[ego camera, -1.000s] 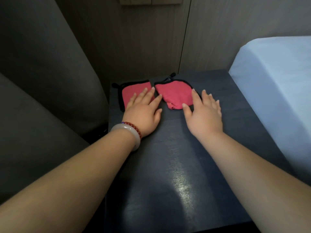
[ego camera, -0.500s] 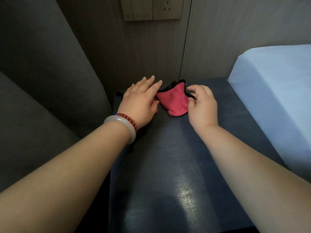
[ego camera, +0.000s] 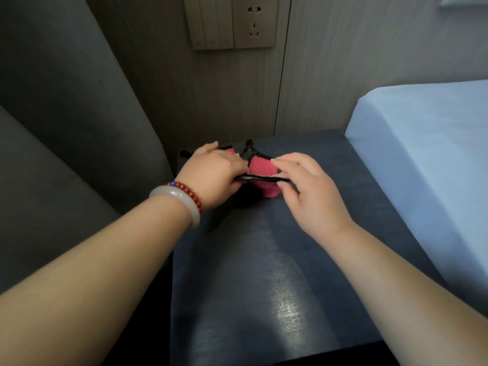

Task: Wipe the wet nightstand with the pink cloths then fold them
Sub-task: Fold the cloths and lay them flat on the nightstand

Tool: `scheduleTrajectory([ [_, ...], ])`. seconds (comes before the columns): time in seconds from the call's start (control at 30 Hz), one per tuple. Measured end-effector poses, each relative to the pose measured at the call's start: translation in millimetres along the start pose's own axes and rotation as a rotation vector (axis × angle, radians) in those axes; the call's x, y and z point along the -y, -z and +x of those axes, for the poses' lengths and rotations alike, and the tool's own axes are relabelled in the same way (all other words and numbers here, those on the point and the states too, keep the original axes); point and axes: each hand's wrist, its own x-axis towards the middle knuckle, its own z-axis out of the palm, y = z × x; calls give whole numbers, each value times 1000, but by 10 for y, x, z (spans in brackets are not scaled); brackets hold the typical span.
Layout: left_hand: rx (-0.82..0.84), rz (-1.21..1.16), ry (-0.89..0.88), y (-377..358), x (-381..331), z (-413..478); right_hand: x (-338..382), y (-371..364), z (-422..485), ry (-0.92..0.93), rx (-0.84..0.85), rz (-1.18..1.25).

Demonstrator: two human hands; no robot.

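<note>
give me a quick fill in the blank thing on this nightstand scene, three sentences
1. The left hand and right hand both pinch the black edge of a ____ cloth.
2. The white bangle and red bead bracelet sit on the ____ wrist.
3. The bed lies to the ____ of the nightstand.
Missing words: pink, left, right.
</note>
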Motion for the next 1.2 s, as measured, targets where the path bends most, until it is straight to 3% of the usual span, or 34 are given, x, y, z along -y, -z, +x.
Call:
scheduleTrajectory([
  [0.13,50,53,2,-118,-273,-429,95,31,-267,-19,125,-3],
  [0.23,135,39,35,-216,-450,-746,183,28,-522,-18,313,-20],
  [0.4,227,-40,13,-201,-705,-1093,331,90,-840,-133,498,-46],
  [0.53,121,-23,-16,-141,-747,-1228,386,135,-885,-179,420,129],
  [0.67,263,-18,-51,-130,-743,-1315,244,-44,-699,-98,267,16],
  [0.73,314,5,-97,-122,-775,-1357,167,-175,-539,-121,352,-119],
  [0.83,261,13,-99,-104,-808,-1376,84,-362,-329,-214,510,-258],
  [1.07,-83,41,273,-211,-592,-988,-45,-609,10,-435,126,-16],
  [1.2,34,-14,403,-285,-535,-635,-66,-692,50,-520,122,-140],
])
